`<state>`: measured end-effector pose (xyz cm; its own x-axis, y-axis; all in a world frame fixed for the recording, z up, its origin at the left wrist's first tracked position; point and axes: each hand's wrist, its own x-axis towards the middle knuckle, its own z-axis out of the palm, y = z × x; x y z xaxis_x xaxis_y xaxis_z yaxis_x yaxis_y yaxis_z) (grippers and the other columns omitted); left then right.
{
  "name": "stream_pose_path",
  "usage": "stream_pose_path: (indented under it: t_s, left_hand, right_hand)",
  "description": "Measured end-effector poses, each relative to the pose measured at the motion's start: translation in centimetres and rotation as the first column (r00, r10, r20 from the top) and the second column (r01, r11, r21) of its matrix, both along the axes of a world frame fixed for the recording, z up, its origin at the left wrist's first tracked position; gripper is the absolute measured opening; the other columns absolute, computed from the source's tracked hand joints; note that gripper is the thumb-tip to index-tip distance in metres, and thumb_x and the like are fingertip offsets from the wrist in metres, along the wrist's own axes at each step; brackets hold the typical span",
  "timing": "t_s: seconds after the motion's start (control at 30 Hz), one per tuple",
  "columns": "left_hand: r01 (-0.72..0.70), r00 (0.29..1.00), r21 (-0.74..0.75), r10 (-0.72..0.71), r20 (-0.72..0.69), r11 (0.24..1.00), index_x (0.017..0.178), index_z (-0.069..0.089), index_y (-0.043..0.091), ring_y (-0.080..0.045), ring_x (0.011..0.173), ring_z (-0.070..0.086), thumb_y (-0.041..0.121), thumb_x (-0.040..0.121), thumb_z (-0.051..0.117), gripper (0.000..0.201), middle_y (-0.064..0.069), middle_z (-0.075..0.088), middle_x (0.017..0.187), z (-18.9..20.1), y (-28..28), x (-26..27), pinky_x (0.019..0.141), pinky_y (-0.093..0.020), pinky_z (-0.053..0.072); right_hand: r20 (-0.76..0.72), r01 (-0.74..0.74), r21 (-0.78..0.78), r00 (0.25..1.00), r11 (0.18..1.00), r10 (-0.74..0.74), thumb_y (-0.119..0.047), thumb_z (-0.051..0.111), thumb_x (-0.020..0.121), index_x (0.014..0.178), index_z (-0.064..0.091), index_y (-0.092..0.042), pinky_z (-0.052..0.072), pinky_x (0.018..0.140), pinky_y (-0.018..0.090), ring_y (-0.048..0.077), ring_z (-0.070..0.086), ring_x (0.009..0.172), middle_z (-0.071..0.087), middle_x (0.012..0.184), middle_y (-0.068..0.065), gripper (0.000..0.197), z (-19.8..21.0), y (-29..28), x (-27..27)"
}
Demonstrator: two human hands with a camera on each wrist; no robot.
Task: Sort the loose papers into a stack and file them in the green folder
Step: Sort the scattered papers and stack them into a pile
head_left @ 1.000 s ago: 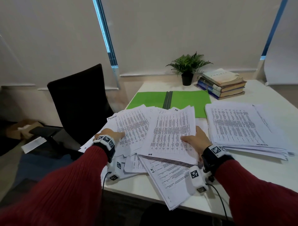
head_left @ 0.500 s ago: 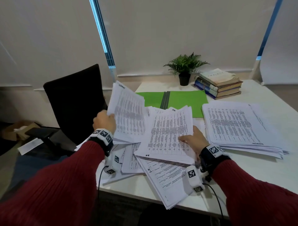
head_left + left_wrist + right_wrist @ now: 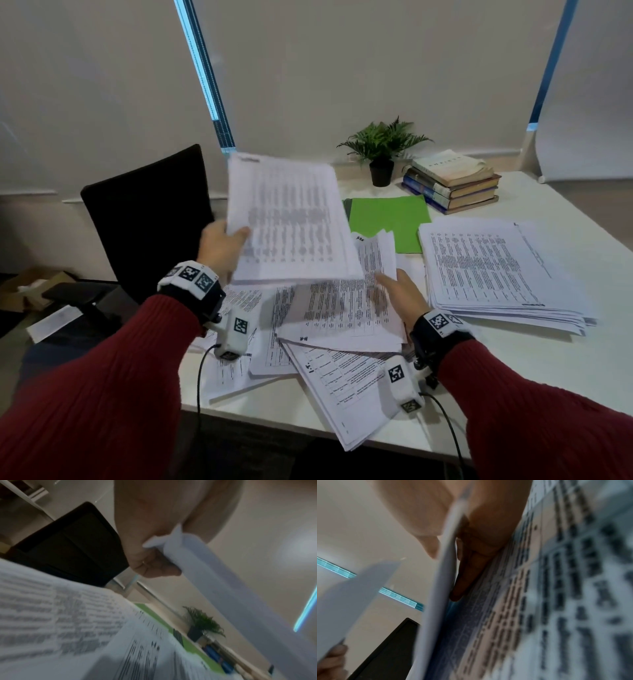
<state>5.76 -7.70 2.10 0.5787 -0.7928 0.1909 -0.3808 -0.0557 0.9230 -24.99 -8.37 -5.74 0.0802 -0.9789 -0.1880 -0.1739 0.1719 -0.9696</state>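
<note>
My left hand (image 3: pixel 236 240) grips a bundle of printed sheets (image 3: pixel 291 219) by its left edge and holds it tilted in the air above the loose pile (image 3: pixel 342 342). The left wrist view shows the fingers (image 3: pixel 154 566) curled round those sheets (image 3: pixel 223 582). My right hand (image 3: pixel 387 284) is at the right edge of the loose pile; the right wrist view shows its thumb (image 3: pixel 426 540) above a sheet (image 3: pixel 436 601) and its fingers (image 3: pixel 471 568) beneath. The open green folder (image 3: pixel 390 219) lies behind the pile, partly hidden by the raised sheets. A squared stack of papers (image 3: pixel 496 270) lies to the right.
A black chair (image 3: pixel 147 219) stands against the white table's left side. A potted plant (image 3: pixel 382 150) and a pile of books (image 3: pixel 452 181) sit at the back. Loose sheets overhang the table's near edge (image 3: pixel 346 442). A cardboard box (image 3: pixel 30 284) lies on the floor at the left.
My left hand has picked a bundle of sheets off the left of the pile and raised it up and to the right. My right hand stayed at the pile's right edge.
</note>
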Motion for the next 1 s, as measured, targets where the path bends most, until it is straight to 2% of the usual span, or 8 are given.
stream_pose_path:
  t_s: [0.1,0.2,0.3,0.37,0.57,0.73,0.93,1.0]
  left_hand:
    - [0.168,0.985,0.199,-0.172,0.003,0.966,0.129,0.068,0.0,-0.025,0.087,0.07,0.017,0.107,0.062,0.028,-0.011,0.075,0.114,-3.1,-0.7,-2.4,0.065,-0.027,0.052]
    - [0.252,0.962,0.336,-0.274,0.019,0.907,0.132,0.065,-0.001,-0.036,0.109,0.071,0.024,0.107,0.063,0.035,-0.012,0.074,0.122,-6.4,-1.9,-4.4,0.07,-0.029,0.054]
    - [0.281,0.95,0.408,-0.313,0.011,0.868,0.152,0.049,0.004,-0.036,0.135,0.059,0.032,0.105,0.064,0.057,-0.011,0.062,0.148,-7.9,-2.4,-6.7,0.11,-0.046,0.051]
    - [0.31,0.939,0.43,-0.343,-0.001,0.848,0.157,0.044,0.007,-0.032,0.139,0.056,0.037,0.103,0.066,0.065,-0.008,0.056,0.154,-8.1,-2.5,-7.4,0.117,-0.045,0.044]
    - [0.209,0.906,0.496,-0.358,0.226,0.843,0.143,0.055,0.014,-0.029,0.132,0.059,0.072,0.092,0.063,0.078,-0.008,0.063,0.144,-6.5,-0.1,-6.6,0.108,-0.042,0.047]
    - [0.192,0.692,0.746,-0.627,0.358,0.638,0.135,0.054,0.012,-0.021,0.11,0.058,0.093,0.064,0.066,0.109,-0.005,0.059,0.128,-5.9,3.2,-8.2,0.1,-0.037,0.051]
    - [0.181,0.651,0.79,-0.673,0.35,0.586,0.124,0.058,0.017,-0.022,0.11,0.064,0.064,0.059,0.096,0.088,0.001,0.066,0.119,-6.5,2.9,-10.4,0.098,-0.04,0.055]
    - [0.223,0.665,0.799,-0.687,0.294,0.558,0.119,0.067,0.014,-0.023,0.108,0.069,0.058,0.06,0.098,0.08,0.0,0.074,0.115,-6.6,2.3,-10.5,0.099,-0.041,0.057]
  right_hand:
    - [0.116,0.016,0.053,0.993,0.998,-0.022,-0.06,0.037,0.104,0.159,0.032,-0.017,0.025,0.118,0.04,0.018,0.036,0.146,0.039,0.158,-0.003,0.07,0.5,0.0,0.0]
    - [0.153,-0.012,0.07,0.988,0.998,0.001,-0.067,0.05,0.095,0.161,0.024,-0.018,0.026,0.116,0.042,0.021,0.032,0.149,0.036,0.157,-0.006,0.087,0.1,-0.1,-0.2]
    - [0.059,-0.011,0.004,0.998,1.0,0.011,-0.032,0.077,0.09,0.155,0.028,-0.012,0.039,0.101,0.031,0.026,0.05,0.135,0.048,0.15,0.001,0.084,-1.4,-0.6,-0.6]
    - [0.029,-0.034,-0.048,0.999,0.998,0.035,-0.01,0.082,0.084,0.142,0.04,-0.016,0.049,0.09,0.029,0.021,0.063,0.114,0.059,0.143,0.006,0.072,-2.0,-0.8,-0.6]
    - [0.077,0.039,-0.093,0.997,0.995,-0.032,-0.017,0.083,0.069,0.144,0.042,-0.024,0.048,0.108,0.052,0.028,0.059,0.127,0.058,0.144,0.005,0.086,-0.3,-2.3,-3.1]
    - [0.088,0.104,-0.107,0.992,0.989,-0.094,0.006,0.06,0.079,0.133,0.045,-0.015,0.052,0.071,0.035,0.025,0.065,0.105,0.064,0.124,0.006,0.06,4.0,-3.4,-8.6]
    - [-0.152,0.077,-0.092,0.984,0.993,-0.09,0.019,0.056,0.081,0.101,0.066,-0.005,0.052,0.093,0.044,0.037,0.064,0.104,0.07,0.112,0.017,0.033,4.8,-5.4,-15.8]
    - [-0.193,0.112,-0.039,0.974,0.993,-0.117,0.016,0.066,0.083,0.115,0.063,-0.004,0.05,0.102,0.054,0.039,0.066,0.105,0.069,0.118,0.022,0.038,3.7,-6.5,-18.2]
